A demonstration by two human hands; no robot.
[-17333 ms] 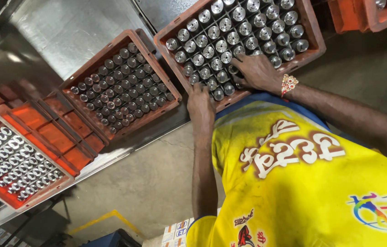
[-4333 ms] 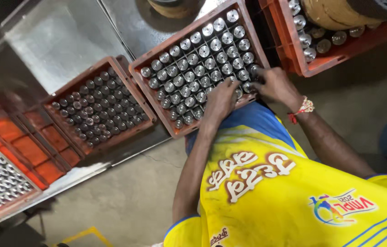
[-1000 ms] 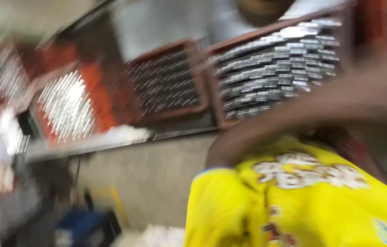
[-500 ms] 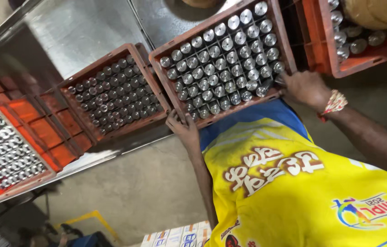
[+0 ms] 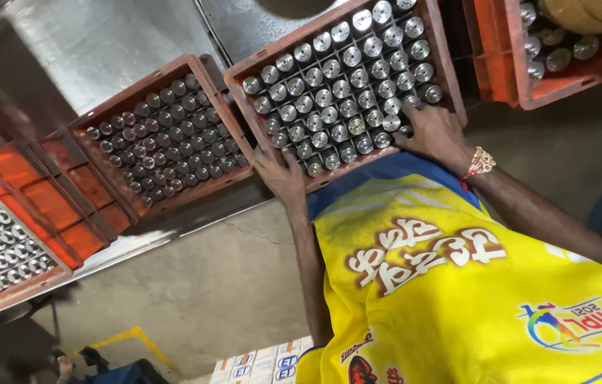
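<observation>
Two hands rest on the near edge of a red-brown plastic crate (image 5: 450, 67) that is filled, row on row, with upright bottles wearing silver caps (image 5: 344, 78). The left hand (image 5: 281, 174) lies at the crate's near left corner, palm down with the fingers (image 5: 267, 158) spread flat along the rim, wrapped round nothing that can be seen. The right hand (image 5: 437, 131) sits at the near right corner, its fingers (image 5: 415, 112) reaching in among the last row of caps; whether they pinch a cap or only touch it cannot be told from this angle. A beaded wristband (image 5: 480, 162) circles the right wrist, and both forearms run back to a yellow shirt (image 5: 471, 284) with a blue collar that fills the lower right of the view. The crate stands on a steel bench (image 5: 102, 43) whose surface is dull and reflective. Just beside it to the left sits a second crate (image 5: 212, 75) of the same colour, packed with darker-looking bottles. Farther left come empty orange crates (image 5: 45, 203) showing their dividers, and at the far left edge another crate (image 5: 2, 302) holds bright silver-capped bottles. Beyond the held crate, at the upper right, an orange crate (image 5: 564, 75) carries a few more bottles. Below the bench lies a grey concrete floor (image 5: 201, 284), with small white and blue cartons (image 5: 265, 363) at the bottom edge.
</observation>
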